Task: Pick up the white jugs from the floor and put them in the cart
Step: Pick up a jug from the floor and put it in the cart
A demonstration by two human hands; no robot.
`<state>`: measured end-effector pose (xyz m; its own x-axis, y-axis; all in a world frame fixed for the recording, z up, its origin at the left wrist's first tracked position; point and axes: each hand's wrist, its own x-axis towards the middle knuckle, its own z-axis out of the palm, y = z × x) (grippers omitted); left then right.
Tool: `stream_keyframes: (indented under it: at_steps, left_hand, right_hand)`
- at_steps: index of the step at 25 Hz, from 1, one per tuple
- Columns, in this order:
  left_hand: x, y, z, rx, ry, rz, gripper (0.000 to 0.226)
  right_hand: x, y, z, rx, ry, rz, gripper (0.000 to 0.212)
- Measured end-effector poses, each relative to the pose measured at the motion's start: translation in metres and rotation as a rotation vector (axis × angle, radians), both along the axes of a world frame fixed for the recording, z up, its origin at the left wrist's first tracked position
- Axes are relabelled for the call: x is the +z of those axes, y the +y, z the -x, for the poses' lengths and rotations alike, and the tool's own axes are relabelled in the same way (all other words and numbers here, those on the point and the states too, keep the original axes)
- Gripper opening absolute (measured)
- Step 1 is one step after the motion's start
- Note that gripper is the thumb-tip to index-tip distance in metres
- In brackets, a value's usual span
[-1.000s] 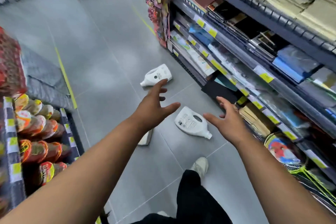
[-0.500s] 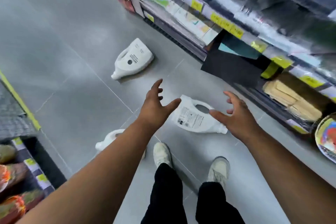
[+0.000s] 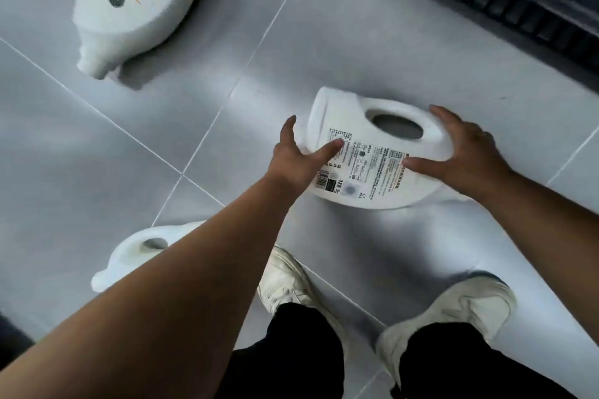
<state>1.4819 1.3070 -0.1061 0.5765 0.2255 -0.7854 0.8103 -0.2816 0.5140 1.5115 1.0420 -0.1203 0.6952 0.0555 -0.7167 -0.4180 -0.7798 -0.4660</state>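
So far nothing carted: my left hand (image 3: 299,160) and right hand (image 3: 466,152), fingers spread, flank labelled detergent jug (image 3: 372,152); two other jugs (image 3: 136,3) beside it on floor (image 3: 356,26).

smooth white plastic jug (image 3: 372,152), printed paper label (image 3: 366,168), glossy grey floor tiles (image 3: 356,42)

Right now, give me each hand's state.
Left hand: open, fingers spread, touching the jug, no grip.
Right hand: open, palm against the jug's handle end, no grip.
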Motion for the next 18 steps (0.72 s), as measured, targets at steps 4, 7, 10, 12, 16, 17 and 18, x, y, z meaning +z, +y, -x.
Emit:
stream_keyframes:
  at_steps: [4, 7, 10, 12, 16, 17, 18]
  left_hand:
    - [-0.066, 0.006, 0.004, 0.02, -0.053, 0.149, 0.102]
    - [-0.08, 0.01, 0.005, 0.05, -0.075, 0.29, 0.088]
    - [-0.075, 0.011, 0.007, 0.086, -0.05, 0.349, 0.078]
    - [-0.065, 0.012, 0.009, 0.071, -0.026, 0.376, 0.063]
    - [-0.008, 0.01, 0.01, 0.097, 0.001, 0.416, 0.06]
    - [0.013, 0.008, 0.008, 0.093, -0.012, 0.42, 0.063]
    - [0.04, 0.005, 0.004, 0.079, -0.019, 0.429, 0.063]
  right_hand:
    - [-0.049, -0.017, -0.004, 0.033, -0.03, -0.063, 0.115]
    - [-0.061, -0.023, -0.004, 0.052, -0.078, -0.104, 0.115]
    - [-0.056, -0.02, 0.001, 0.037, -0.072, -0.112, 0.126]
    - [-0.049, -0.019, 0.004, 0.022, -0.079, -0.106, 0.124]
    - [0.005, -0.022, 0.009, 0.027, -0.103, -0.115, 0.123]
    - [0.027, -0.024, 0.008, 0.018, -0.111, -0.108, 0.124]
    - [0.058, -0.026, 0.007, 0.005, -0.122, -0.103, 0.125]
